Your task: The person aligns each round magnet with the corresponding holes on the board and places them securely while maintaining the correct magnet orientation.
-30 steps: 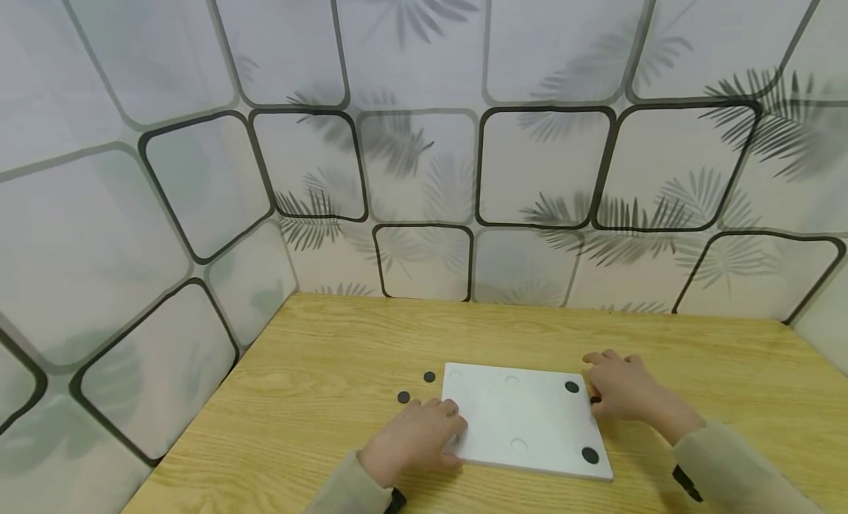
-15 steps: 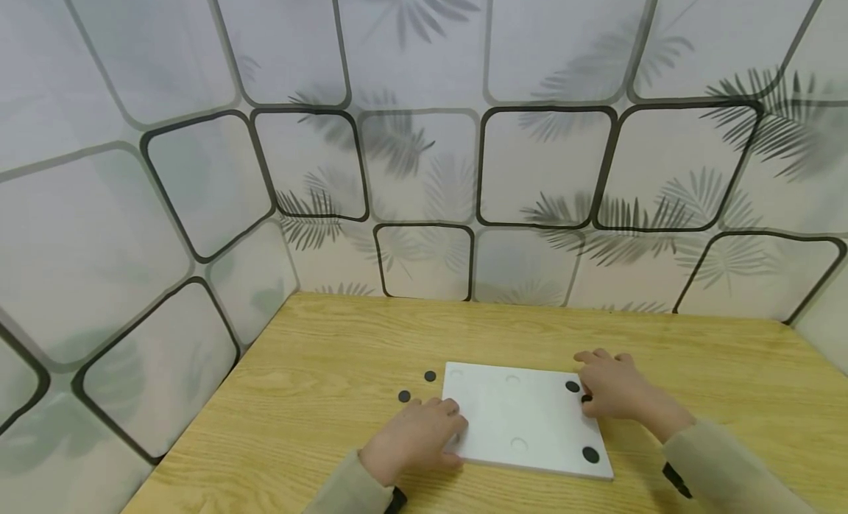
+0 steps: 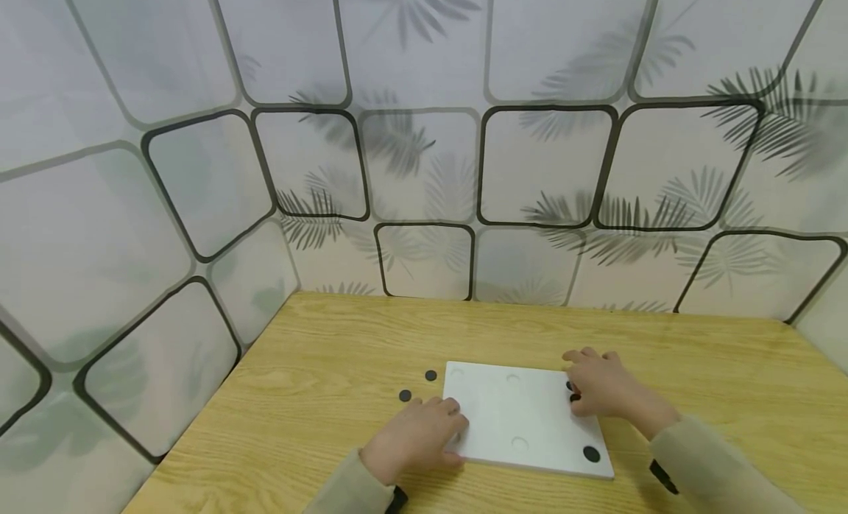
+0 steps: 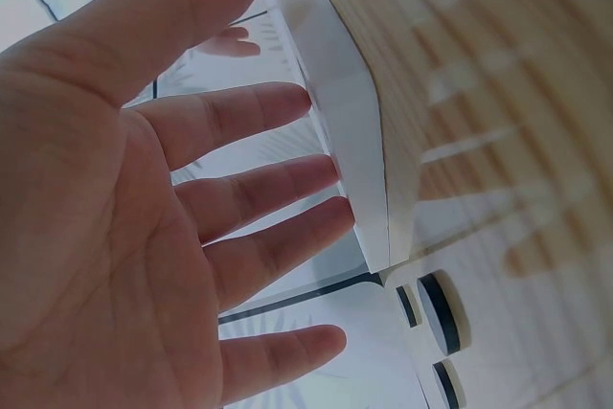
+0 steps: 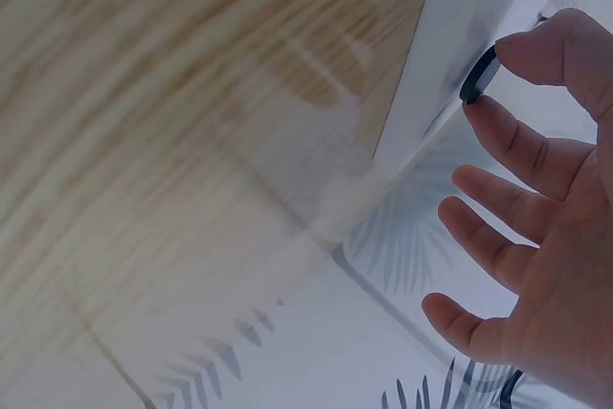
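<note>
A white rectangular board [image 3: 493,418] with shallow round recesses lies on the table. My left hand [image 3: 416,439] rests on its left end, and in the left wrist view several fingertips [image 4: 321,171] touch the board's face with the fingers spread. Above the board's right end, my right hand [image 3: 604,387] pinches a black disc [image 5: 480,75] between thumb and index finger; the other fingers stay apart from it. One black disc [image 3: 592,453] sits in the near right corner of the board. Another, at the far right corner, is partly hidden by the right hand.
Beyond my left hand, two loose black discs [image 3: 405,395] lie on the wooden table [image 3: 318,352]. The left wrist view shows a third loose disc [image 4: 446,385] there. A patterned curtain or wall covering [image 3: 424,168] rises behind and at the left.
My right hand has moved left, from beside the board's right edge to over the board, carrying the pinched disc and partly covering the far corner disc. The left hand stays put.
</note>
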`<state>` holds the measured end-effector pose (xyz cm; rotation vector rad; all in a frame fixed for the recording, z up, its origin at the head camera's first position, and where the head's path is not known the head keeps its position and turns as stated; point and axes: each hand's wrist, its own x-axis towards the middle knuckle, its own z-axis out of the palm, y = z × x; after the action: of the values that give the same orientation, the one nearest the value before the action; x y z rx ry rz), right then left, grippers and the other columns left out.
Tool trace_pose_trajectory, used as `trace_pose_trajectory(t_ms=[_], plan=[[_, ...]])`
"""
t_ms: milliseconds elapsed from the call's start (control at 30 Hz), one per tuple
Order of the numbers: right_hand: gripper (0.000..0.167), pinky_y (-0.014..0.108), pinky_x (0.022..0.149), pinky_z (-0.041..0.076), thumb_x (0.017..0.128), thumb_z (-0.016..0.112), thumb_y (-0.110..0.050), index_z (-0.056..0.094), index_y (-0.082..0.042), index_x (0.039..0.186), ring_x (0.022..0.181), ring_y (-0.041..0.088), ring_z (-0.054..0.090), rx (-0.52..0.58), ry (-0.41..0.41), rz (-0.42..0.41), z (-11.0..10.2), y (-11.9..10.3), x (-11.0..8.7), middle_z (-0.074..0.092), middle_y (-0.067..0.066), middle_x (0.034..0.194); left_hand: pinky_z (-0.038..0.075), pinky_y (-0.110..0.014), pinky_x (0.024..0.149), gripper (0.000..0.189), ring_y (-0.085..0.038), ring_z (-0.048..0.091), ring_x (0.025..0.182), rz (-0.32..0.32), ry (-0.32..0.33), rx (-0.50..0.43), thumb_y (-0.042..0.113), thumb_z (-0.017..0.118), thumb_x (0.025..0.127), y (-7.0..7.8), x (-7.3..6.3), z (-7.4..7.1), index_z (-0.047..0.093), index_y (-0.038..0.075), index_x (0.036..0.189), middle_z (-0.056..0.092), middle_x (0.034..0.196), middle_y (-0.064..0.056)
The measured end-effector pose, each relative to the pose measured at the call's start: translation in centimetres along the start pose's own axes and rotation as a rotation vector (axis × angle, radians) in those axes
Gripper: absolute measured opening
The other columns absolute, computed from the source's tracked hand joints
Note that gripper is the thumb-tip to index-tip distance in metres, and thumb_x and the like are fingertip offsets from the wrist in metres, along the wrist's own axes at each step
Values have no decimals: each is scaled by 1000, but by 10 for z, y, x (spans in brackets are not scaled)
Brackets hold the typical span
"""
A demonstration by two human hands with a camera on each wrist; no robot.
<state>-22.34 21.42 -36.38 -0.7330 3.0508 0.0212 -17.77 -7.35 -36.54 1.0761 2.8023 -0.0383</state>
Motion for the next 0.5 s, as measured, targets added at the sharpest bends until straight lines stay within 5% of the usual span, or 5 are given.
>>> trace_pose_trajectory(t_ms=[500], plan=[[26,61,75,30,63,70,-17,46,-18,52,104,38,43,3,9,-11,3,-7,8,50,17,116,42,-35,75,40,-10,48,93,-9,-14,14,48,64,74,0,1,1,61,22,105,52,107,7]])
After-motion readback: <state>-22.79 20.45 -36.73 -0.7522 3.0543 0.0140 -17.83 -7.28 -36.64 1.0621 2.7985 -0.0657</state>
